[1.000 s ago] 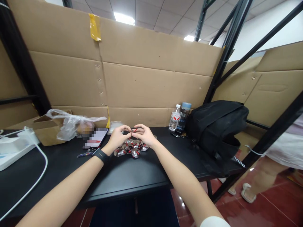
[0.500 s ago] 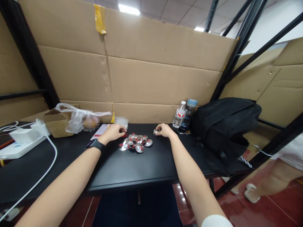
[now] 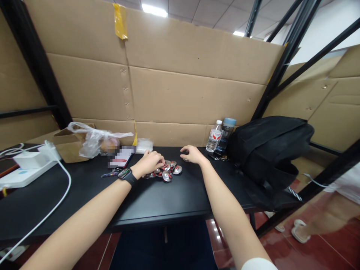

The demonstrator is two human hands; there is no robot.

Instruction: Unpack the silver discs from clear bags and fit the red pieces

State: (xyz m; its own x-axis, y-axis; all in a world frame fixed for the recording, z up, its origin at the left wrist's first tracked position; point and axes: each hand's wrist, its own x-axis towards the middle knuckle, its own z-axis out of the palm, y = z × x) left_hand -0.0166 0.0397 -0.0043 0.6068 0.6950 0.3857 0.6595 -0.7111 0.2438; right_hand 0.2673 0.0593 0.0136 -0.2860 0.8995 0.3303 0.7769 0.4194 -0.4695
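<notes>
A small heap of shiny metal discs with red parts (image 3: pixel 168 171) lies on the black table (image 3: pixel 168 198). My left hand (image 3: pixel 150 163), with a black watch (image 3: pixel 128 176) on the wrist, rests on the heap's left side, fingers curled down and pinching among the discs. My right hand (image 3: pixel 191 153) hovers just right of the heap with its fingers loosely bent and apart. A single disc (image 3: pixel 185 160) lies under its fingertips; I cannot tell whether they touch.
Left: phone (image 3: pixel 121 157), keys (image 3: pixel 108 174), plastic bag (image 3: pixel 95 140) on a cardboard box (image 3: pixel 64 150), white power strip (image 3: pixel 25 172) with cable (image 3: pixel 56 202). Right: two bottles (image 3: pixel 214 140), black backpack (image 3: pixel 270 150). Cardboard wall behind. Another person's legs (image 3: pixel 323 213) stand far right.
My hands, joined over the heap a second ago, parted to either side. The left hand has now come back onto the heap; the right has let go of a disc beside it.
</notes>
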